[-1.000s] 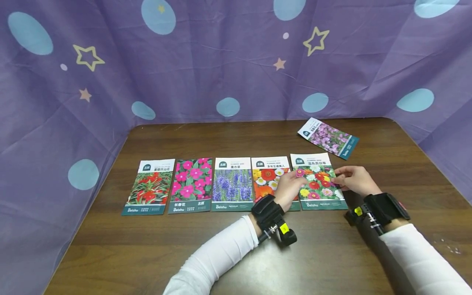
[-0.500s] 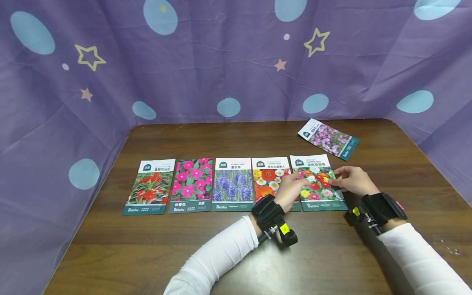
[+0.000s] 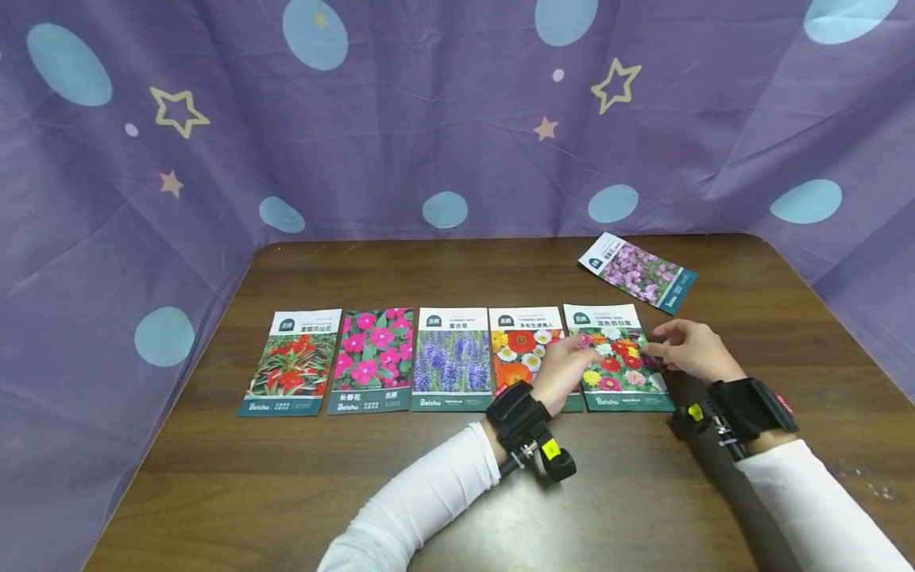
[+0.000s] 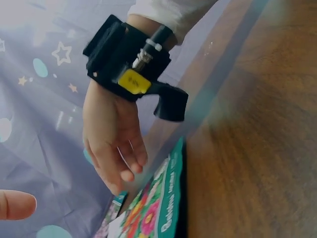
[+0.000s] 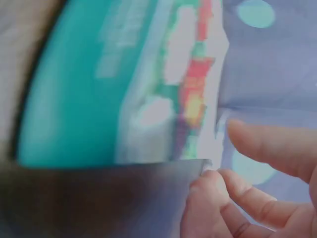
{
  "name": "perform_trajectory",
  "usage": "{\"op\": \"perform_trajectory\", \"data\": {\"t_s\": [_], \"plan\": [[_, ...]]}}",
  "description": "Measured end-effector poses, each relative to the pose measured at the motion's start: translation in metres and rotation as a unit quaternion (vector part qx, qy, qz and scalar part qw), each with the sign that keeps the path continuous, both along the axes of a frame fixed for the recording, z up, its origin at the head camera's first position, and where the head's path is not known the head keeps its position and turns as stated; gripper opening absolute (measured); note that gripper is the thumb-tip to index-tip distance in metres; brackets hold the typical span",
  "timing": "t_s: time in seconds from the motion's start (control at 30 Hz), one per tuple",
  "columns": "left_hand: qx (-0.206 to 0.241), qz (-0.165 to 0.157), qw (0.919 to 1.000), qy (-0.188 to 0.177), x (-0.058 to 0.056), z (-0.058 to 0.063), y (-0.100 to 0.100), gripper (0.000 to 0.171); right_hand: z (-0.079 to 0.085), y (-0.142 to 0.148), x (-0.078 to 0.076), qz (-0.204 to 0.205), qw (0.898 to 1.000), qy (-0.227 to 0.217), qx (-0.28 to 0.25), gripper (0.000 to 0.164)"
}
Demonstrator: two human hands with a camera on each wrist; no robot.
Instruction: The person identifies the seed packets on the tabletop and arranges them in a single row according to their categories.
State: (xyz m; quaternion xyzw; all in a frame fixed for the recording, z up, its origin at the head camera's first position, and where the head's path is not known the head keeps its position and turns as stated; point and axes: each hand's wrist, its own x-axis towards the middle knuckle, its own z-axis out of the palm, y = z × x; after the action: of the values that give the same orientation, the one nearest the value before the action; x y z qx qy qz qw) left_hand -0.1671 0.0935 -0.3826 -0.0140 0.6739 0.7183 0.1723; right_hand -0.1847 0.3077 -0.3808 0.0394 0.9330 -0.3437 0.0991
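Observation:
A seed packet with mixed zinnia-like flowers (image 3: pixel 613 373) lies at the right end of a row of packets. My left hand (image 3: pixel 561 372) reaches over the orange-flowered packet (image 3: pixel 511 372), with its fingertips at the left edge of the mixed-flower packet. At that packet's right edge is my right hand (image 3: pixel 696 349). In the right wrist view, its fingertips (image 5: pixel 210 181) touch the packet's edge while the thumb (image 5: pixel 242 136) stands apart from them. Only one digit of the left hand shows in the left wrist view, with the right hand beyond it.
Leftward along the row lie the lavender packet (image 3: pixel 452 361), the pink-flowered packet (image 3: pixel 373 357) and the red-flowered packet (image 3: pixel 293 365). A pale purple-flowered packet (image 3: pixel 638 272) lies slanted at the back right. A purple curtain (image 3: pixel 429 119) hangs behind the brown table (image 3: pixel 286 492).
The mixed-flower packet has slid slightly toward the table's near side, bringing its lower edge about level with the row. The right thumb and fingers have spread a little. The left hand has barely moved.

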Motion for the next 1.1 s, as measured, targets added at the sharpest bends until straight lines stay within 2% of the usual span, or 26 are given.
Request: {"op": "perform_trajectory", "data": {"t_s": [0.1,0.17,0.23,0.33,0.43,0.53,0.63,0.7,0.83,0.9,0.93,1.03,1.1], "plan": [[-0.001,-0.017,0.9994,0.03,-0.004,0.002,-0.003,0.055,0.008,0.0,0.005,-0.007,0.998,0.061,0.017,0.05],[-0.007,-0.044,0.998,0.044,-0.008,0.005,-0.006,0.057,0.012,-0.001,0.007,-0.008,0.996,0.09,0.027,0.049],[-0.016,-0.081,0.995,0.057,-0.014,0.007,-0.009,0.059,0.014,-0.001,0.008,-0.007,0.994,0.102,0.031,0.051],[-0.051,-0.116,0.9896,0.069,-0.026,0.009,-0.012,0.06,0.016,0.0,0.006,-0.006,0.996,0.085,0.018,0.059],[-0.095,-0.12,0.9839,0.092,-0.046,0.01,-0.01,0.061,0.016,0.005,0.001,-0.011,0.998,0.064,0.007,0.066],[-0.112,-0.116,0.98,0.116,-0.07,0.012,-0.005,0.062,0.015,0.012,-0.008,-0.019,0.999,0.047,0.003,0.072],[-0.119,-0.126,0.9768,0.125,-0.096,0.013,0.002,0.063,0.011,0.02,-0.017,-0.039,0.999,0.029,-0.001,0.077],[-0.124,-0.136,0.9752,0.123,-0.111,0.014,0.006,0.063,0.009,0.024,-0.022,-0.055,0.998,0.018,-0.007,0.08],[-0.15,-0.146,0.9737,0.091,-0.133,0.011,0.015,0.064,0.004,0.031,-0.033,-0.093,0.995,0.011,-0.03,0.079],[-0.168,-0.139,0.9734,0.068,-0.144,0.004,0.019,0.064,0.002,0.033,-0.039,-0.116,0.993,0.008,-0.039,0.078],[-0.19,-0.131,0.9708,0.063,-0.146,0.002,0.022,0.066,0.001,0.033,-0.042,-0.127,0.991,0.008,-0.043,0.077],[-0.214,-0.111,0.9678,0.072,-0.18,-0.035,0.035,0.071,-0.001,0.036,-0.05,-0.153,0.986,0.0,-0.06,0.076],[-0.224,-0.102,0.9659,0.079,-0.205,-0.064,0.044,0.073,-0.002,0.037,-0.054,-0.167,0.983,-0.005,-0.081,0.076]]}}
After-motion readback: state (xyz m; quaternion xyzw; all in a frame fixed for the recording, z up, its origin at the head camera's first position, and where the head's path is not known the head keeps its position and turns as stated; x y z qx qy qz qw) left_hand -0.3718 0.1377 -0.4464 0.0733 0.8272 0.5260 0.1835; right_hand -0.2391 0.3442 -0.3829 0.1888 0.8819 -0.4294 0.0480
